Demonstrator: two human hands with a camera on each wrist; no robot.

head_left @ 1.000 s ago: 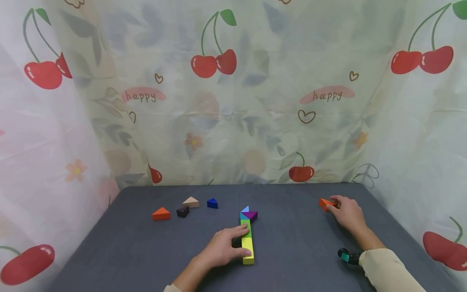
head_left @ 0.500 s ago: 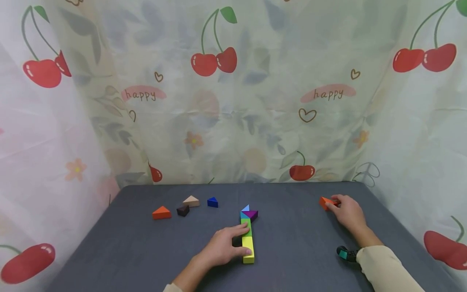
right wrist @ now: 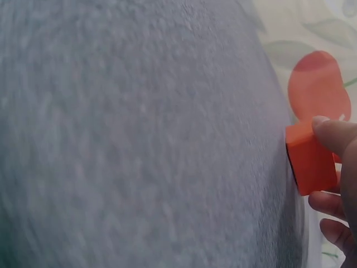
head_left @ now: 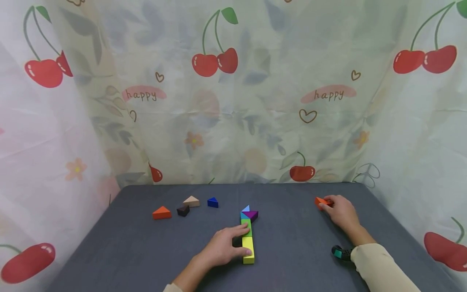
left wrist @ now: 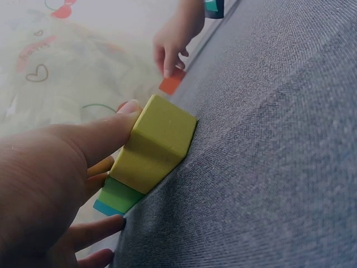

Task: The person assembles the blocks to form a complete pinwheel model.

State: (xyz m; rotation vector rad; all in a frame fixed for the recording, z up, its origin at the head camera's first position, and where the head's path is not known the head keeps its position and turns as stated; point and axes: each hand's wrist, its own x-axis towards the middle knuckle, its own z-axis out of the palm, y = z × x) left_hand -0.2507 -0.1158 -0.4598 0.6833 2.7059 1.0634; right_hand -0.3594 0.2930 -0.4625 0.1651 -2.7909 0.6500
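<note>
Right hand (head_left: 342,211) pinches orange block (head_left: 318,201) toward far right of table (head_left: 292,243), well apart from block row (head_left: 248,243) running lengthwise away from the person, nearer left hand (head_left: 223,245) resting there, thumb and fingers spread wide.

A: Head view, what's covered?
B: Right hand (head_left: 342,211) hides part of the orange block (head_left: 320,201); left hand (head_left: 223,246) overlaps the green block (head_left: 246,222) and yellow block (head_left: 247,243).
A: Cut off?
B: Left sleeve (head_left: 172,288), right sleeve (head_left: 383,265), at bottom edge. Left wrist view: left hand, by left edge. Right wrist view: right hand, by right edge.
A: Blur?
B: Right wrist view, grey cloth (right wrist: 139,134) smeared.
</note>
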